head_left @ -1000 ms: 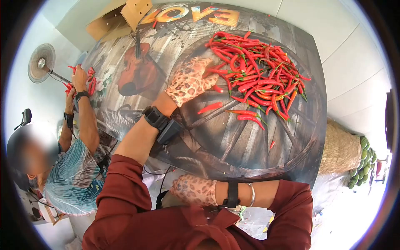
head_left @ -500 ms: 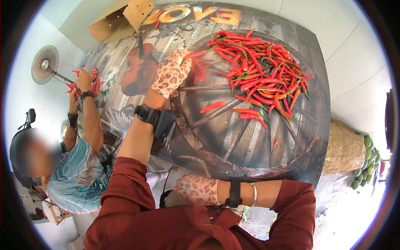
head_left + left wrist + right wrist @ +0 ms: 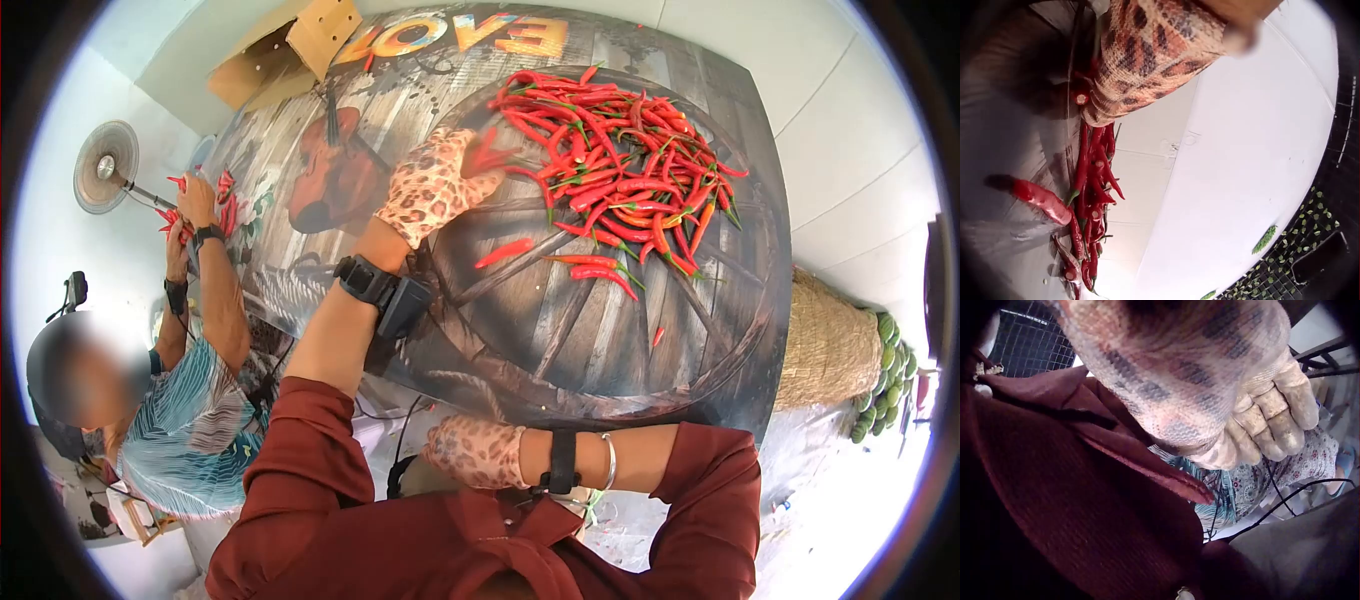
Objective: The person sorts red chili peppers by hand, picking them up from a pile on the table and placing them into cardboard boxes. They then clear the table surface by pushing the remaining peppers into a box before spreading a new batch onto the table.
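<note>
My left hand [image 3: 435, 187], in a leopard-print glove, is at the left edge of a heap of red chillies [image 3: 640, 185]. Blurred red chillies [image 3: 486, 154] lie between its thumb and fingers. In the left wrist view the glove [image 3: 1154, 53] covers most of the grip, above the heaped chillies [image 3: 1094, 187]. One separate chilli [image 3: 505, 252] lies below the hand on the printed table [image 3: 600, 350]. My right hand [image 3: 475, 452] rests against my body below the table edge; the right wrist view shows its gloved fingers [image 3: 1272, 419] loosely curled, holding nothing.
An open cardboard box [image 3: 325, 38] stands at the back left. On the left, another person [image 3: 190, 430] holds chillies near a fan [image 3: 106, 167]. A straw-coloured bundle [image 3: 825, 340] and green produce [image 3: 885, 380] are beyond the right edge.
My left hand moved left from the heap with chillies, then back slightly right and down towards it. My right hand stayed by my body.
</note>
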Tool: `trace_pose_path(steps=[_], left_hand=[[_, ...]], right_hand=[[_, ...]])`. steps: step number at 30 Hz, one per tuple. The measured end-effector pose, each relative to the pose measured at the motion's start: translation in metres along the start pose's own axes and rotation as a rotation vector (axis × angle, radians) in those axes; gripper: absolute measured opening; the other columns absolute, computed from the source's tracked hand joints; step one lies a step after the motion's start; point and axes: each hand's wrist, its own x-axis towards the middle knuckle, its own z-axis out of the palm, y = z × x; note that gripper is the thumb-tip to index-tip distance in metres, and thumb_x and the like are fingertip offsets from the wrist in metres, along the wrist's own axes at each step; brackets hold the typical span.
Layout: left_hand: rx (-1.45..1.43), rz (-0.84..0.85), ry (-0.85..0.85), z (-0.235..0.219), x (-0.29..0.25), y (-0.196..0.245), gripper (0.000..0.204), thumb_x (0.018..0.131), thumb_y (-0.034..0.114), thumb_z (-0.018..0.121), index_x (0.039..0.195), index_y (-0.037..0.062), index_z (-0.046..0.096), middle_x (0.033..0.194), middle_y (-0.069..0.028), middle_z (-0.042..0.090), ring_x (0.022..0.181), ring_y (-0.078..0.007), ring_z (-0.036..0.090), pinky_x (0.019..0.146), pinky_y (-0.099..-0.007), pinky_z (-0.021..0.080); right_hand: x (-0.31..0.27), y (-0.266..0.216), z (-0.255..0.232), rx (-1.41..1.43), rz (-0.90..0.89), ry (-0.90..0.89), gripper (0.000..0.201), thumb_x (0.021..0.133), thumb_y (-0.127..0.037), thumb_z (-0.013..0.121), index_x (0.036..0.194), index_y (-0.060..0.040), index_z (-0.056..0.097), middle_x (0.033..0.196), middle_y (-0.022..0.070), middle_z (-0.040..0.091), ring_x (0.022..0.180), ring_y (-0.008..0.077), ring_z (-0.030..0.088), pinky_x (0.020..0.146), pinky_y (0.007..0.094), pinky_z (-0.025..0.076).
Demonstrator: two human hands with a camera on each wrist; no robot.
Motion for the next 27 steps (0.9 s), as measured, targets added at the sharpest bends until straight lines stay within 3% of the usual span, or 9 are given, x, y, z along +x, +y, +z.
trace_pose_path(steps=[3,5,12,15,17,18,20,23,27], left_hand=[[0.013,0.076,0.071,0.015,-0.002,-0.008,0.059,0.083,0.041,0.063,0.125,0.0017,0.052,0.127,-0.0245,0.051,0.121,-0.0347,0.047,0.102,-0.0398,0.037],[0.075,0.147,0.1,0.017,-0.001,-0.012,0.056,0.081,0.037,0.064,0.124,0.0018,0.053,0.125,-0.0245,0.052,0.119,-0.0346,0.048,0.102,-0.0394,0.038],[-0.032,0.098,-0.033,0.006,-0.004,0.005,0.052,0.079,0.028,0.064,0.122,0.0004,0.054,0.123,-0.0196,0.054,0.116,-0.0331,0.051,0.099,-0.0391,0.04],[-0.011,0.159,0.035,0.017,-0.005,-0.006,0.05,0.08,0.027,0.064,0.122,0.0016,0.054,0.122,-0.0173,0.055,0.114,-0.0317,0.053,0.096,-0.0386,0.042],[-0.029,0.14,0.023,0.015,-0.005,-0.004,0.048,0.081,0.025,0.063,0.122,0.0019,0.055,0.119,-0.0179,0.057,0.111,-0.0321,0.055,0.094,-0.0378,0.043],[-0.029,0.14,0.022,0.012,-0.005,-0.002,0.048,0.081,0.025,0.063,0.122,0.0019,0.055,0.119,-0.0179,0.057,0.111,-0.0321,0.055,0.094,-0.0378,0.043],[-0.133,0.106,-0.011,0.006,-0.004,0.001,0.046,0.081,0.024,0.063,0.12,0.0012,0.056,0.116,-0.018,0.058,0.108,-0.0321,0.056,0.093,-0.0372,0.044],[-0.181,0.141,0.06,0.021,0.0,-0.019,0.043,0.081,0.022,0.063,0.118,0.0006,0.058,0.114,-0.0181,0.059,0.106,-0.0317,0.057,0.092,-0.0366,0.044],[-0.209,0.082,0.003,0.009,-0.004,-0.001,0.048,0.081,0.033,0.067,0.115,0.0007,0.06,0.116,-0.018,0.058,0.108,-0.0306,0.056,0.093,-0.0355,0.044]], right_hand=[[0.003,-0.006,-0.014,0.097,0.075,-0.143,0.022,0.084,-0.006,0.05,0.104,-0.0035,0.058,0.1,0.0097,0.059,0.094,0.0217,0.058,0.087,0.0289,0.046],[0.002,-0.011,-0.024,-0.051,0.051,-0.115,0.022,0.083,-0.006,0.05,0.102,-0.0039,0.06,0.097,0.0103,0.061,0.094,0.0231,0.059,0.087,0.0299,0.046],[-0.006,-0.009,-0.019,-0.117,0.0,0.001,0.022,0.083,-0.007,0.05,0.103,-0.0038,0.06,0.099,0.0108,0.061,0.095,0.0229,0.059,0.089,0.03,0.046],[-0.002,-0.005,-0.008,-0.101,-0.036,0.061,0.024,0.075,-0.01,0.054,0.097,-0.0014,0.056,0.09,0.013,0.059,0.089,0.0283,0.059,0.082,0.0363,0.047],[0.002,-0.007,-0.009,-0.179,0.083,-0.232,0.024,0.094,-0.012,0.041,0.11,-0.0077,0.058,0.108,0.005,0.059,0.103,0.0154,0.056,0.093,0.0256,0.043],[0.001,-0.008,-0.011,-0.179,0.083,-0.232,0.024,0.094,-0.012,0.041,0.11,-0.0077,0.058,0.108,0.005,0.059,0.103,0.0154,0.056,0.093,0.0256,0.043],[-0.001,-0.009,-0.016,-0.203,-0.004,-0.032,0.02,0.074,-0.011,0.054,0.092,-0.0007,0.054,0.087,0.0132,0.059,0.084,0.0271,0.06,0.08,0.0354,0.047],[0.0,-0.01,-0.019,-0.185,0.011,-0.071,0.019,0.075,-0.012,0.053,0.091,-0.0008,0.053,0.086,0.0126,0.059,0.083,0.0269,0.06,0.079,0.0356,0.047],[-0.006,-0.008,-0.009,-0.254,-0.01,-0.015,0.02,0.076,-0.012,0.052,0.092,-0.0008,0.052,0.085,0.012,0.058,0.082,0.0264,0.06,0.079,0.0354,0.047]])
